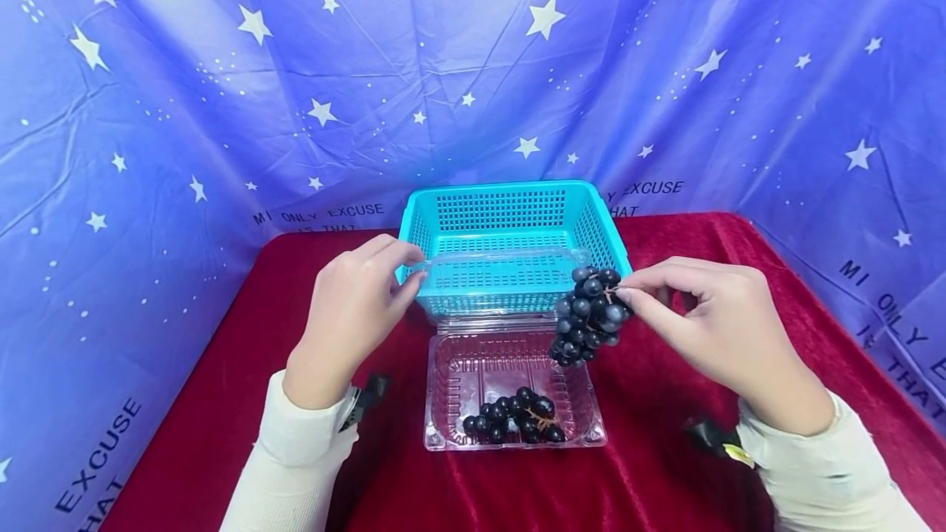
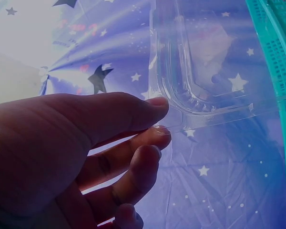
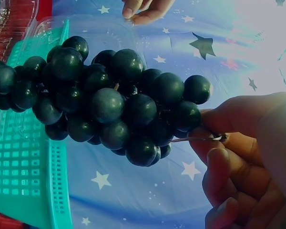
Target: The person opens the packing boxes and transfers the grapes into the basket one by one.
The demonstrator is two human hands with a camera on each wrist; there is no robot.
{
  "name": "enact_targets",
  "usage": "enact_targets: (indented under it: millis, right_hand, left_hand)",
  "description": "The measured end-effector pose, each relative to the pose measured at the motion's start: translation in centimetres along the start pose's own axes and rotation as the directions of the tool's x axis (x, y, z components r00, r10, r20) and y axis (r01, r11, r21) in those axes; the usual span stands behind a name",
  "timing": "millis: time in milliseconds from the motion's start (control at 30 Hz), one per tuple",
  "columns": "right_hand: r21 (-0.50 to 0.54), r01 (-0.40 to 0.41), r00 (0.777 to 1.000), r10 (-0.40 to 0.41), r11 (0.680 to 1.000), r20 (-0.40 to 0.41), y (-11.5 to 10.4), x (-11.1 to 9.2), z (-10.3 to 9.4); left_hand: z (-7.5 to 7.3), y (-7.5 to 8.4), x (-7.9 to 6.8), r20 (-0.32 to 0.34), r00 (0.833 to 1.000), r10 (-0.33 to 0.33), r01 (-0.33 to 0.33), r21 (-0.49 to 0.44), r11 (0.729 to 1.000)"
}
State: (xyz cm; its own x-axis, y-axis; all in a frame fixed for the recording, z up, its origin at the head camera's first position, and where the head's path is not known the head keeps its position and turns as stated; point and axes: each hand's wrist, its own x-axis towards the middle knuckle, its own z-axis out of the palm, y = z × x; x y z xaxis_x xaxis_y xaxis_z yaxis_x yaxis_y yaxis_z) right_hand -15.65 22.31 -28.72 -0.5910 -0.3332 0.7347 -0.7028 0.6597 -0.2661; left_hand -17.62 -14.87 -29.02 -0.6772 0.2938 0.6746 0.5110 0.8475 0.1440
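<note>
My right hand (image 1: 709, 314) pinches the stem of a bunch of dark grapes (image 1: 587, 318), which hangs over the right rear part of a clear plastic clamshell box (image 1: 436, 401). In the right wrist view, the stem (image 3: 200, 139) runs between thumb and fingers. My left hand (image 1: 362, 302) pinches a corner of the box's raised clear lid (image 2: 169, 112) between thumb and forefinger. A smaller bunch of dark grapes (image 1: 513, 415) lies in the front of the box, its brown stem towards the right.
A turquoise plastic basket (image 1: 510, 187) with slotted walls stands right behind the box; the raised lid overlaps its front. Dark red cloth (image 1: 658, 483) covers the table. Blue star-printed curtains (image 1: 443, 64) hang behind and at both sides.
</note>
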Motion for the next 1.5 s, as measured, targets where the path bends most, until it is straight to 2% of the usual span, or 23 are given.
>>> enact_targets:
  millis: [667, 1033, 1500]
  right_hand:
    - [-0.028, -0.064, 0.993, 0.061, 0.998, -0.104, 0.3, 0.3, -1.2]
    - [-0.015, -0.143, 0.98, 0.14, 0.99, -0.143, 0.3, 0.3, -1.9]
    - [-0.006, -0.176, 0.968, 0.172, 0.984, -0.185, 0.3, 0.7, -2.0]
  left_hand:
    - [0.1, -0.1, 0.0, -0.001, 1.0, 0.0, 0.0, 0.014, 1.0]
    - [-0.1, 0.0, 0.0, 0.013, 1.0, 0.001, -0.001, 0.025, 1.0]
    - [0.1, -0.1, 0.0, 0.002, 1.0, -0.002, 0.002, 0.024, 1.0]
